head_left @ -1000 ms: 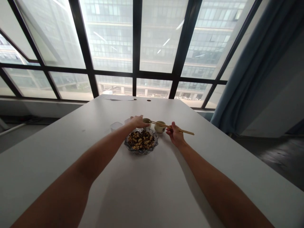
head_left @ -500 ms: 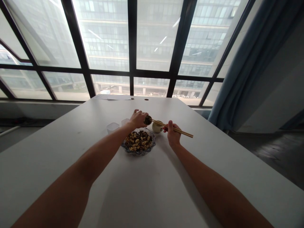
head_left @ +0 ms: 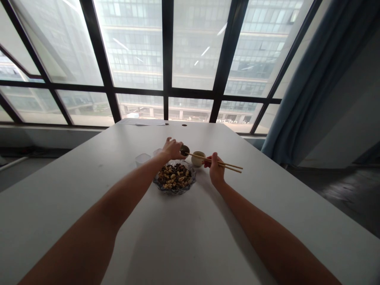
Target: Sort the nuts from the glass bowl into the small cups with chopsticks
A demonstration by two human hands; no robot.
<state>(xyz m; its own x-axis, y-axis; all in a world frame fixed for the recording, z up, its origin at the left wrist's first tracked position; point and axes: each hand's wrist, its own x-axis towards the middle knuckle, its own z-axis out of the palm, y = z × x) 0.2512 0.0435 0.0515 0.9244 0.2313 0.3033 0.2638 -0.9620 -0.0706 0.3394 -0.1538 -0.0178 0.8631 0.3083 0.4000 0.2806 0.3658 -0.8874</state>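
My left hand (head_left: 172, 148) is closed on a small dark cup (head_left: 185, 149), tipped so its opening faces right. My right hand (head_left: 216, 169) grips a pair of wooden chopsticks (head_left: 234, 166), whose tips point left and reach the mouth of the dark cup. Under the chopsticks, between both hands, stands a pale round cup (head_left: 197, 162) on the table. Just below my left hand, a scalloped clear bowl (head_left: 175, 192) holds a heap of peanuts and dark seeds (head_left: 175, 176). What the dark cup contains is not distinguishable.
Left of the bowl stands a clear plastic cup (head_left: 143, 159), with another (head_left: 157, 151) partly behind my left wrist. White paper (head_left: 142, 122) lies at the far edge of the white table (head_left: 74, 198). Windows rise beyond, and a blue curtain (head_left: 285, 107) hangs at right.
The dark cup is turned more, so its opening shows better. The chopsticks' back ends have spread slightly apart. The whole view has shifted a little.
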